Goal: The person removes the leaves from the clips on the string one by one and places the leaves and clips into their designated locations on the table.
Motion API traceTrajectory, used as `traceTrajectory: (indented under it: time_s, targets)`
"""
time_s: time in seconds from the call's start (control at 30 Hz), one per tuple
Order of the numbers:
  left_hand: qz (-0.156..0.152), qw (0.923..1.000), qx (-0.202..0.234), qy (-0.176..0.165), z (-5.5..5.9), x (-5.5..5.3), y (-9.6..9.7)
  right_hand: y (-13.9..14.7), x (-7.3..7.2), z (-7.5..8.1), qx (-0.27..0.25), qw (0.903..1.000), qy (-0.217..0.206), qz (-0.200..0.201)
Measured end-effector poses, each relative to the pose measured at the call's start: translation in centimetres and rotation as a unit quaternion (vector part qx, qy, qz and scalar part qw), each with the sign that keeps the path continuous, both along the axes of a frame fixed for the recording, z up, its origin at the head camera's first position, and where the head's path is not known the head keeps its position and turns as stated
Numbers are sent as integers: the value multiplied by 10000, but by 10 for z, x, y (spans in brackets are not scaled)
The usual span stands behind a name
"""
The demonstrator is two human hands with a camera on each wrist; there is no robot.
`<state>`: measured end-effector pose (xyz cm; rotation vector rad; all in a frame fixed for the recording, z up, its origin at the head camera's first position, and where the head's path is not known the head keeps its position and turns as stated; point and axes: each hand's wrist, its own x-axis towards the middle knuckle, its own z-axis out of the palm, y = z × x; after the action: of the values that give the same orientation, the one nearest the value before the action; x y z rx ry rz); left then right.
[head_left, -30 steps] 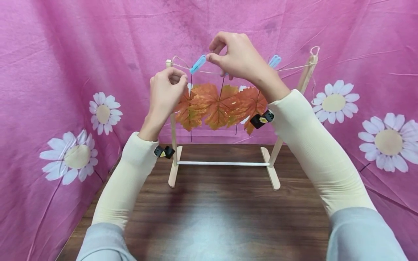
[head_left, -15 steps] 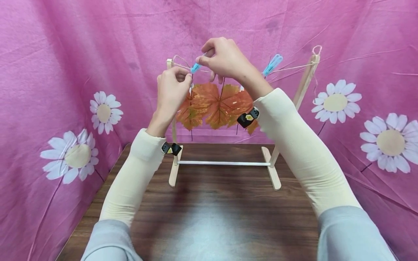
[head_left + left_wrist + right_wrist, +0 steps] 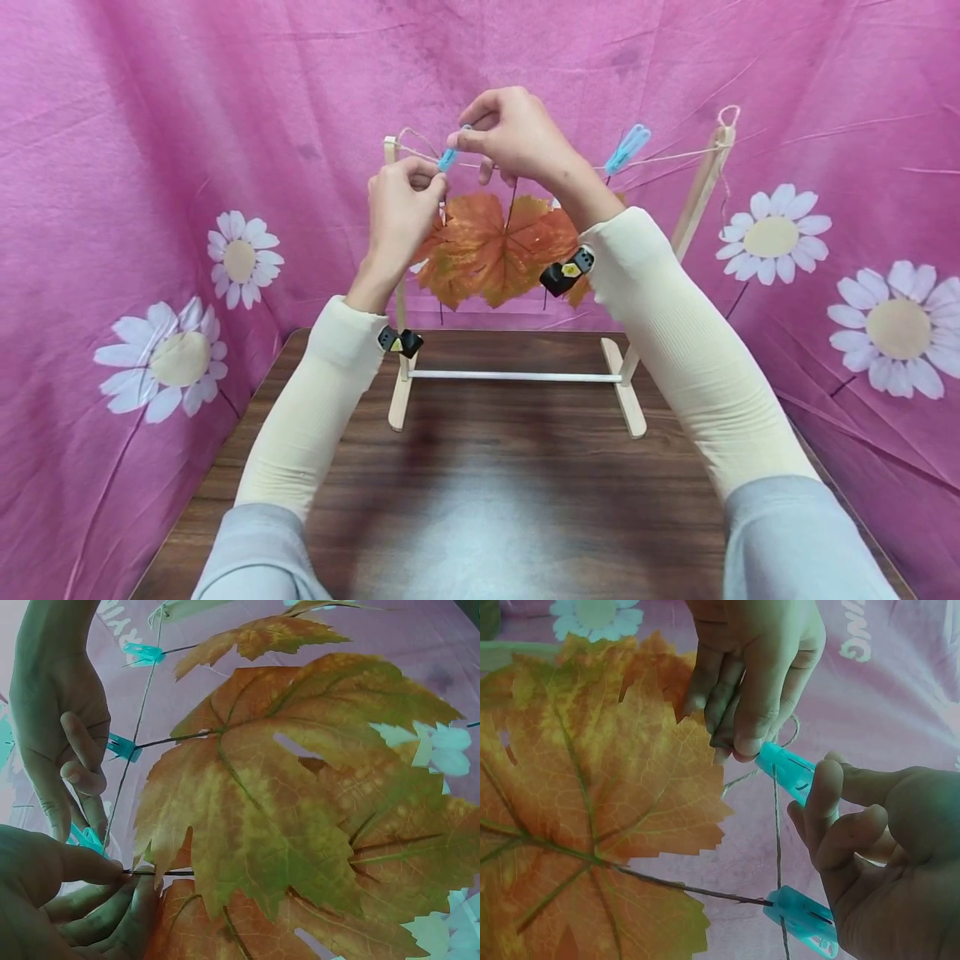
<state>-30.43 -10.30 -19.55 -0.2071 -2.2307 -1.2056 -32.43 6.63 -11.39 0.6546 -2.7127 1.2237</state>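
In the head view my left hand [image 3: 399, 204] is raised at the left part of the string. Its thumb and fingers pinch a thin dark leaf stem [image 3: 136, 871], just below a blue clothespin [image 3: 786, 771]. My right hand [image 3: 517, 133] pinches the handle end of that clothespin, which sits at the string [image 3: 778, 840]. The stem runs to an orange leaf [image 3: 232, 930], partly hidden behind the middle leaf [image 3: 504, 246]. That middle leaf hangs by its stem from a second clothespin [image 3: 802, 915], beside my right hand's lower fingers.
A third clothespin [image 3: 627, 150] holds another leaf toward the right. The string spans two wooden posts [image 3: 701, 183], whose feet [image 3: 622, 387] are joined by a white rod [image 3: 513, 376]. The stand is on a brown wooden table [image 3: 480, 500], before a pink flowered cloth [image 3: 315, 75].
My right hand has moved left and taken hold of the left clothespin. My left hand has shifted right to just below that clothespin. The leaves have swung slightly.
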Motion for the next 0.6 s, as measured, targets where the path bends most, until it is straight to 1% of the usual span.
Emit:
traceTrajectory:
  time_s: [0.1,0.27,0.6]
  targets:
    - [-6,10000,30,-16,0,0,0,1,0,-1,-203,9998,-40,12]
    - [-92,9999,138,-13,-1,-1,-1,-2,-1,0,-314,9994,-86,-79]
    - [67,9999,91,21,-1,-3,-2,-8,-4,0,-356,9991,-160,-180]
